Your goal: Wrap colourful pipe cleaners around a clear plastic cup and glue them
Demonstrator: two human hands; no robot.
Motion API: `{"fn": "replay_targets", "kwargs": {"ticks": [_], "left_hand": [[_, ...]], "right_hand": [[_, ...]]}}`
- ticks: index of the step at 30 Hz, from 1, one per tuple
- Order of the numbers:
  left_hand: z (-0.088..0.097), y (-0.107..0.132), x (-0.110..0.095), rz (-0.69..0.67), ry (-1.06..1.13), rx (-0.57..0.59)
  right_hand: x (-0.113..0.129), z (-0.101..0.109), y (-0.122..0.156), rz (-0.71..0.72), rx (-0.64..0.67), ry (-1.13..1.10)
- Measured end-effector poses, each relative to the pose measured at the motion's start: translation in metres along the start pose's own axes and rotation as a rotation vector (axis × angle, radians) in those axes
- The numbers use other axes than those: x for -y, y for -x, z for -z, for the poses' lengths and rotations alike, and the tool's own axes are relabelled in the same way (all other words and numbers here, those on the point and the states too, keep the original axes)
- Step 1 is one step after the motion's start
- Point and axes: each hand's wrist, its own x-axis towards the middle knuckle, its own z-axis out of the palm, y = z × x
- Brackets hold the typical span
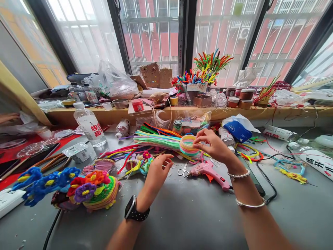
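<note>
My right hand [212, 145] pinches the right rim of a small round coil of pastel pipe cleaners [185, 152], pink, yellow and mint. The coil hangs above the table in front of a long bundle of pipe cleaners [156, 138]. Lower and to the left, my left hand [159, 171] is open with its fingers loosely bent and apart. Nothing shows in it. Behind its fingers lies a small cluster of pipe-cleaner flowers [142, 162]. Below my right hand lie a pink hot glue gun [208, 173] and silver scissors [183, 171].
Finished pipe-cleaner flowers [88, 189] stand at the left, near a clear bottle [91, 126]. A blue tissue pack [238, 128], a dark phone [251, 173] and a black cable [270, 189] lie right. The windowsill [161, 114] carries jars and a pot of colourful stems [201, 81].
</note>
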Motion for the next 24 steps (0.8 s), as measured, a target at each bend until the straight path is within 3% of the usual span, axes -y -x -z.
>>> {"fn": "replay_targets", "kwargs": {"ticks": [7, 17, 24], "left_hand": [[-0.001, 0.001, 0.000, 0.011, 0.038, 0.019], [0.001, -0.001, 0.001, -0.029, 0.006, 0.003], [0.003, 0.000, -0.004, -0.041, -0.006, -0.047]], "right_hand": [[0.003, 0.001, 0.000, -0.070, -0.073, -0.048], [-0.002, 0.006, 0.003, -0.422, -0.126, -0.290], [-0.014, 0.001, 0.000, -0.542, -0.132, -0.518]]}}
